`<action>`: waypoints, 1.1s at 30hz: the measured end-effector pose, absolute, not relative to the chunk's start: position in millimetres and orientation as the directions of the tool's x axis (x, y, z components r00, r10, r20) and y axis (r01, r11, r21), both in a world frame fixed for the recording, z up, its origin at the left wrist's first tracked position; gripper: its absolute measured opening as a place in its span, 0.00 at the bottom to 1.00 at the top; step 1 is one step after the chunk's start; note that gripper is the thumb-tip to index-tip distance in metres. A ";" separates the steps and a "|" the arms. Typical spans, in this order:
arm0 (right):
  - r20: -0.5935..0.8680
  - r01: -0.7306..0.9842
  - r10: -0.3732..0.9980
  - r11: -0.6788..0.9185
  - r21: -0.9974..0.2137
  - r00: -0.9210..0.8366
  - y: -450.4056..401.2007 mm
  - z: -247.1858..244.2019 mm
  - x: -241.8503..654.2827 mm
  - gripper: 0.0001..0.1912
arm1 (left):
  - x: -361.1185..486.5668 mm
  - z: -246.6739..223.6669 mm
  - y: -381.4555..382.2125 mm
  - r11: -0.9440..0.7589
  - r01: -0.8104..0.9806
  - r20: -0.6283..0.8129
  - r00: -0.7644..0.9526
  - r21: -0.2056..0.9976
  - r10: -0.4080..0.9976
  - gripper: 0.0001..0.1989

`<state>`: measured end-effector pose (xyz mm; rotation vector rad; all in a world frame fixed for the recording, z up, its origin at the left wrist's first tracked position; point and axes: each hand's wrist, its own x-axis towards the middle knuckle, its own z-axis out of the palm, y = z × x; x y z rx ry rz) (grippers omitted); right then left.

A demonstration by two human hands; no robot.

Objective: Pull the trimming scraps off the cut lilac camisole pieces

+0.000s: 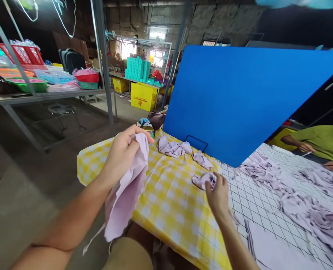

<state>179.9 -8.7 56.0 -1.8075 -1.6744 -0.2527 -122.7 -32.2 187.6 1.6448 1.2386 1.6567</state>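
1. Left hand (pixel 124 150) is gripping lilac cloth (pixel 129 198), which is hanging below it; a firm edge pinch should be limiting bunching.
2. White string (pixel 93 239) is trailing below that hand, warranting clearance from snags.
3. Right hand (pixel 218 195) is touching a small lilac piece (pixel 202 180) at its fingertips, on the tabletop (pixel 169 206); whether it is gripping, cannot tell.
4. Loose lilac pieces (pixel 309 210) are lying to its right, warranting separation.

Dim overall, glaring far windows (pixel 128 48), shadowed floor (pixel 11 210), wide-angle stretch at edges
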 end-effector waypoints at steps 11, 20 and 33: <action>0.555 0.648 0.734 0.649 -0.399 -0.393 -110.6 6.0 39.0 0.31 | -70.0 161.2 -18.3 -0.415 0.058 0.419 -0.137 0.908 0.897 0.12; 0.543 0.667 0.654 0.714 -0.212 -0.527 -114.3 5.5 25.8 0.27 | -67.7 166.6 -20.5 -0.416 -0.022 0.409 -0.148 0.909 0.901 0.10; 0.405 0.682 0.900 0.400 -0.612 -0.163 -124.5 43.5 86.5 0.10 | -113.1 165.0 -6.9 -0.461 0.228 0.514 -0.347 0.858 0.785 0.09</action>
